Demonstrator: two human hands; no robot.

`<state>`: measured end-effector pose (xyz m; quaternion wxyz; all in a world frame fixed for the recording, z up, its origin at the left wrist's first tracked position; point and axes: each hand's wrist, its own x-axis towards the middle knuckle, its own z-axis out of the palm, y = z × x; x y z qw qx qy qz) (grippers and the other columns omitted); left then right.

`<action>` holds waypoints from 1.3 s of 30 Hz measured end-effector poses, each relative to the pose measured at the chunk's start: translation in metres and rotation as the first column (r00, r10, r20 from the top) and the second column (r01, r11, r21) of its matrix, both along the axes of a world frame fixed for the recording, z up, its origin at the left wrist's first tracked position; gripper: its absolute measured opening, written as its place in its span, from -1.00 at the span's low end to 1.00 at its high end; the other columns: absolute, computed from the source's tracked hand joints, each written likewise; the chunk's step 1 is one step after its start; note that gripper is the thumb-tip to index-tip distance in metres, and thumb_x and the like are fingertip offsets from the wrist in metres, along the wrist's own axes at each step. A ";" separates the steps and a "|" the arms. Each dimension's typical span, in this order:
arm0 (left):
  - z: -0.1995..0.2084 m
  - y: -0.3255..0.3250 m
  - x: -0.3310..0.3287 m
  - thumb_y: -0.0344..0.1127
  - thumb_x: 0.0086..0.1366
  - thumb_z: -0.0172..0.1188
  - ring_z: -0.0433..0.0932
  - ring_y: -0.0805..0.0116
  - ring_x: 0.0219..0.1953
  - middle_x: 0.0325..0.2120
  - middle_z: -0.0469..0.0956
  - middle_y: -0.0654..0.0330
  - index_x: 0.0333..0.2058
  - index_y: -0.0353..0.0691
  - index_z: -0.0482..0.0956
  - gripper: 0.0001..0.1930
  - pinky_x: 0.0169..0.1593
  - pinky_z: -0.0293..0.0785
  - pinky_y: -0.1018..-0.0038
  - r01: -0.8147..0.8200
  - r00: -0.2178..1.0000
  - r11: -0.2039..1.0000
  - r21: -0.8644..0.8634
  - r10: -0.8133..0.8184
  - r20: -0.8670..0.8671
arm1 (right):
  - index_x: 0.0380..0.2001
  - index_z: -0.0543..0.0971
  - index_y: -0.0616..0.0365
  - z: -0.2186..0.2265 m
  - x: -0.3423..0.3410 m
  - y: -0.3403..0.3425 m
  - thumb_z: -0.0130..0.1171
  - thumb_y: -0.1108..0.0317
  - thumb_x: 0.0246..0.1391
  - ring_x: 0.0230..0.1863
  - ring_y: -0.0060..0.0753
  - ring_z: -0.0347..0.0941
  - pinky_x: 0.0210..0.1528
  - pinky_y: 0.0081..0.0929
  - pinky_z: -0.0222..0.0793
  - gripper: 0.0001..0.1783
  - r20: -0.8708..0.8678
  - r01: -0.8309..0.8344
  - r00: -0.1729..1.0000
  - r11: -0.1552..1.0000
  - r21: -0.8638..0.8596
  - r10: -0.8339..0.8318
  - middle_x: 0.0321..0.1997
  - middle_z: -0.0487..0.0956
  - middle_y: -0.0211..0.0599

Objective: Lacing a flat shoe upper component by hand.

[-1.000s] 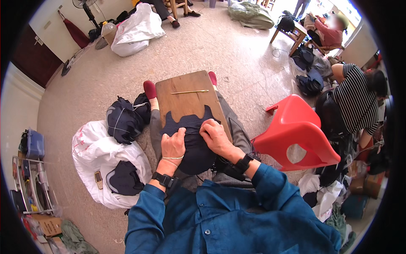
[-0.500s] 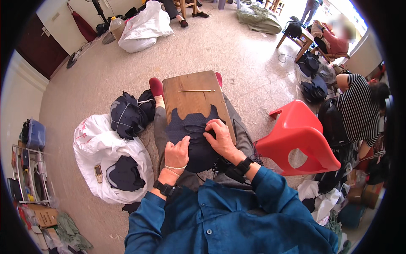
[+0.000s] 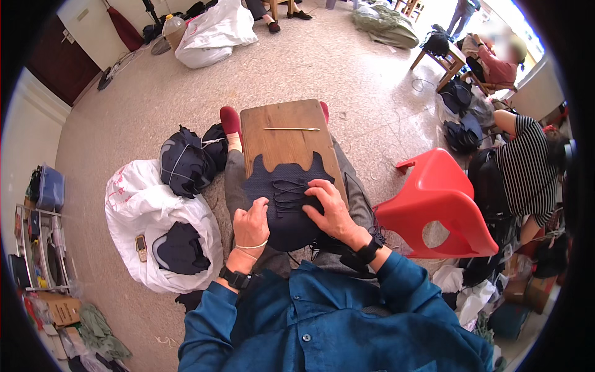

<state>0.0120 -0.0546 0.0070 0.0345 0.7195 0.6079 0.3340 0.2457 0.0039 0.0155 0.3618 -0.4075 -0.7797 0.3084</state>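
A dark navy shoe upper (image 3: 288,177), cut flat with two prongs at its far end, lies over the near part of a wooden board (image 3: 260,118) across my lap. Black laces (image 3: 288,193) zigzag over its middle. My left hand (image 3: 251,224) is closed at the left side of the upper, fingers curled; whatever they may grip is too small to make out. On the right, my right hand (image 3: 330,214) rests with thumb and fingers apart, fingertips at the right ends of the laces. Farther up the board lies a long needle (image 3: 291,129).
Left of my legs are a tied bundle of dark pieces (image 3: 186,162) and a white sack (image 3: 124,198) holding more pieces and a phone (image 3: 141,248). A red plastic stool (image 3: 446,186) stands close on my right. A person in a striped top (image 3: 524,173) bends beyond it.
My left hand has drawn slightly left and down. The right hand's fingers have spread and moved right, and more of the zigzag laces shows. The view has shifted slightly.
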 end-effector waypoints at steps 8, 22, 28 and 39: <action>-0.007 -0.079 -0.022 -0.31 0.49 0.06 0.30 0.63 -0.57 -0.54 0.33 0.39 -0.05 -0.23 0.50 -0.83 -0.52 0.33 0.60 0.313 -0.037 0.772 -0.552 0.591 0.806 | -0.02 0.51 0.26 0.000 0.005 -0.005 0.25 0.56 0.06 0.23 -0.04 0.42 0.28 -0.27 0.32 -0.63 -0.095 0.041 0.994 0.998 -0.054 -0.046 0.16 0.47 -0.07; -0.020 -0.068 0.016 -0.12 0.34 0.38 0.08 0.75 -0.73 -0.72 0.21 0.55 -0.56 0.00 0.39 -0.63 -0.65 -0.03 0.64 0.361 0.144 0.695 -0.621 0.617 0.774 | 0.14 0.49 0.29 0.006 -0.009 -0.003 0.21 0.45 0.10 0.28 0.03 0.35 0.33 -0.16 0.26 -0.51 0.368 -0.106 0.930 0.968 0.227 0.016 0.24 0.44 -0.06; -0.016 -0.067 0.007 -0.17 0.34 0.38 0.09 0.74 -0.75 -0.73 0.23 0.56 -0.56 0.02 0.41 -0.65 -0.67 -0.04 0.63 0.379 -0.005 0.745 -0.548 0.594 0.804 | 0.13 0.49 0.30 0.010 -0.010 -0.001 0.22 0.38 0.12 0.29 0.02 0.32 0.34 -0.17 0.24 -0.51 0.434 -0.156 0.899 0.971 0.180 0.064 0.27 0.41 -0.09; -0.019 -0.062 -0.002 -0.20 0.35 0.36 0.07 0.74 -0.76 -0.73 0.20 0.56 -0.56 0.02 0.39 -0.65 -0.69 -0.07 0.63 0.368 0.022 0.742 -0.560 0.595 0.803 | 0.27 0.35 0.31 -0.006 0.011 -0.009 0.25 0.50 0.10 0.32 0.18 0.29 0.37 -0.13 0.25 -0.35 0.192 0.014 0.980 0.987 0.162 -0.046 0.31 0.36 0.07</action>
